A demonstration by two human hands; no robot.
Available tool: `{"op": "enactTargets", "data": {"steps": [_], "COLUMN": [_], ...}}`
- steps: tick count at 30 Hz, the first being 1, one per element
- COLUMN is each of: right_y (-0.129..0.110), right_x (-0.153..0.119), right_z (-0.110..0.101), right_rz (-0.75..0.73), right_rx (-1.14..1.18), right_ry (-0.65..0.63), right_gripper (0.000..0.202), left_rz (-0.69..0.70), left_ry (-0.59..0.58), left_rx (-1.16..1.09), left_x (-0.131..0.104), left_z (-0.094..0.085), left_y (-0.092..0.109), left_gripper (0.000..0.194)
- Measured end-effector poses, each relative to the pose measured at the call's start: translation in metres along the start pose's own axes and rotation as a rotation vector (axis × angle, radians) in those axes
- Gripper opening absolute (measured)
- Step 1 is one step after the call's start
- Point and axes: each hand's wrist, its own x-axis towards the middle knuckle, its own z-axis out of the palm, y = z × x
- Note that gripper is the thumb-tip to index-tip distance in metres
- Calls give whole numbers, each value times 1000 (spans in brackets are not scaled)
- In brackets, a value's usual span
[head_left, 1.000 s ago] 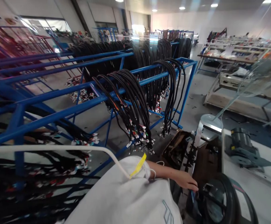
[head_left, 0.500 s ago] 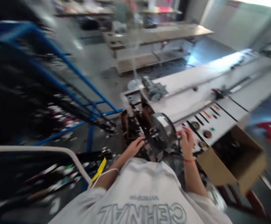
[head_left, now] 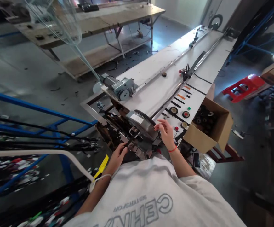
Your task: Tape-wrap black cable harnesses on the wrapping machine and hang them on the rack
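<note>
A grey round machine head [head_left: 140, 123] with a white label and a dark rim is mounted at the near end of the long white table. My left hand [head_left: 118, 156] is closed in a pinch on a thin black strip [head_left: 132, 138] that runs up into the front of this head. At the head's right side, my right hand [head_left: 165, 130] has its fingers apart and slightly bent, close to the dark rim; whether the fingertips touch it I cannot tell. No object shows in that hand. A red band circles the right wrist.
The white table [head_left: 148, 71] carries rails, tape rolls, black and orange strips and push buttons. A grey motor [head_left: 120, 86] sits at its left corner. An open cardboard box [head_left: 198, 138] stands right. Blue racks [head_left: 66, 115] with hanging cables are left; a red stool [head_left: 245, 88] lies far right.
The view has swung to the right and sharpened. My left hand has drawn away from the machine head, with the black strip showing between them. The right hand stays beside the rim.
</note>
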Motion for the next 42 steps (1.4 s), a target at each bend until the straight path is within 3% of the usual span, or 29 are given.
{"op": "enactTargets", "data": {"steps": [4,8,12,14,19,24,26,33,38,42], "right_y": [-6,-9,4,18,65,93,96,97,93,90], "right_x": [-1,-22,-58,-70,-64,-36,-31,-41,-45,-47], "right_z": [1,7,25,39,80,100,99,87,88,92], "right_rz": [-9,-121,-317,-321,-61,59,58,24,38,81], "right_rx": [-20,-134,-232,-330,-641,-606,-582,-432,-406,-459], "right_ry": [-5,-41,-402,-484,-305,-244,-254,-159,-153,-174], "right_gripper": [22,20,22,29,43,10,10,38,40,41], "left_rz": [0,-14,6,40,104,101,101,137,150,111], "left_ry": [23,12,9,32,46,29,15,-23,-56,-22], "left_rx": [22,29,37,48,57,24,10,-28,-15,19], "left_x": [-6,-9,1,8,22,31,34,32,25,26], "left_z": [-1,-2,-2,-2,-8,-16,-17,-15,-17,-17], "left_y": [3,2,-2,-2,4,6,5,12,19,8], "left_gripper": [57,56,55,53,53,58,59,52,50,58]}}
